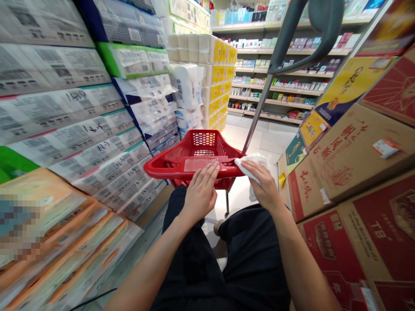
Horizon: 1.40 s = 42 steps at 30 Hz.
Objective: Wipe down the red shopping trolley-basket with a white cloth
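Where the aisle narrows: red perforated plastic shopping basket [197, 151], light, rigid, smooth-rimmed; likely best held at near rim. Left hand [200, 192] rests flat, open, on it. Right hand [264, 183] closed around soft white cloth [250, 166], pressed against rim.

Legible markings: red carton [372, 242] at 4 o'clock, letters "TB" in gold on its face; wrapped pack [81, 97] at 9 o'clock, handwritten "180". Brown carton [353, 151] at 3 o'clock and yellow-and-blue carton [350, 86] at 2 o'clock carry large Chinese characters, not clearly readable. Barcode labels on the stacked packs [97, 151] at 9 o'clock are too blurred to read.
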{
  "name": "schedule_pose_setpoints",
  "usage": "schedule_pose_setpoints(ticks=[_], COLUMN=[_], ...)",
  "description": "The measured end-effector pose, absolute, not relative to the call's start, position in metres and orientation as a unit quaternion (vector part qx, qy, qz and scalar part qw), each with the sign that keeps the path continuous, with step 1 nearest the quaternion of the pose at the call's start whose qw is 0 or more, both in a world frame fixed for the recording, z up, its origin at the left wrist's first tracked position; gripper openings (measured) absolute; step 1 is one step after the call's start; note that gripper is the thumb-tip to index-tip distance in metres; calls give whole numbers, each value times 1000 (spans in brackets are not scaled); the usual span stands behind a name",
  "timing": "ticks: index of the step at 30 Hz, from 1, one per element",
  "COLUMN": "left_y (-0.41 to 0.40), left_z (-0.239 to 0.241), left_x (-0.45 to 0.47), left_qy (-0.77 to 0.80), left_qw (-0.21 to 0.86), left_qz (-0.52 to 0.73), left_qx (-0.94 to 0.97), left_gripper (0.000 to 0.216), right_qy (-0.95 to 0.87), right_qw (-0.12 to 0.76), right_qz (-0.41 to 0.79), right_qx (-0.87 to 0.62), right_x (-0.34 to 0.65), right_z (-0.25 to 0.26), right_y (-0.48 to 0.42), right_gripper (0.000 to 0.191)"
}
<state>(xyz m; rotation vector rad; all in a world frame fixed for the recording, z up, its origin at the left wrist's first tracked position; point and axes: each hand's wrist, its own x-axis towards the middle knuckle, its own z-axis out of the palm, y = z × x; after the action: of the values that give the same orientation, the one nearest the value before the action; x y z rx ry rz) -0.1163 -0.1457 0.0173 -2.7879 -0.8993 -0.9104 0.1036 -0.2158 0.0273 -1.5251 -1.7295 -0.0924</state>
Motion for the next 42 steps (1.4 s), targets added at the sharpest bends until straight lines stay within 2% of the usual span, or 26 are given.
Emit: schedule_pose_setpoints(ticks=[4, 8, 14, 19, 29, 32, 36, 42], left_y=[-146, -147, -146, -146, -147, -147, -147, -147], left_z=[17, 17, 14, 13, 17, 17, 17, 15], left_x=[-116, -117, -116, -116, -117, -117, -117, -118], left_qy=[-295, -299, -299, -298, -298, -299, -299, -294], left_qw=[34, 35, 33, 31, 20, 22, 20, 22], left_qz=[-300, -303, -306, -312, -309, -306, -300, -302], left_qx=[-907, -904, -903, -902, -903, -903, -906, -907], left_gripper=[69, 68, 69, 70, 72, 72, 73, 70], right_qy=[-642, -589, -651, -698, -610, -596, -623, -683], right_qw=[417, 398, 353, 373, 481, 492, 442, 393], right_qz=[-40, -95, -130, -94, 47, 8, -88, -121], right_qx=[-643, -697, -660, -604, -628, -635, -639, -604], right_x=[114, 82, 17, 45, 147, 129, 68, 9], right_z=[33, 30, 22, 17, 18, 13, 10, -8], right_y=[-203, -200, -203, -219, -194, -196, -213, -213], right_gripper=[42, 45, 55, 54, 38, 39, 47, 64])
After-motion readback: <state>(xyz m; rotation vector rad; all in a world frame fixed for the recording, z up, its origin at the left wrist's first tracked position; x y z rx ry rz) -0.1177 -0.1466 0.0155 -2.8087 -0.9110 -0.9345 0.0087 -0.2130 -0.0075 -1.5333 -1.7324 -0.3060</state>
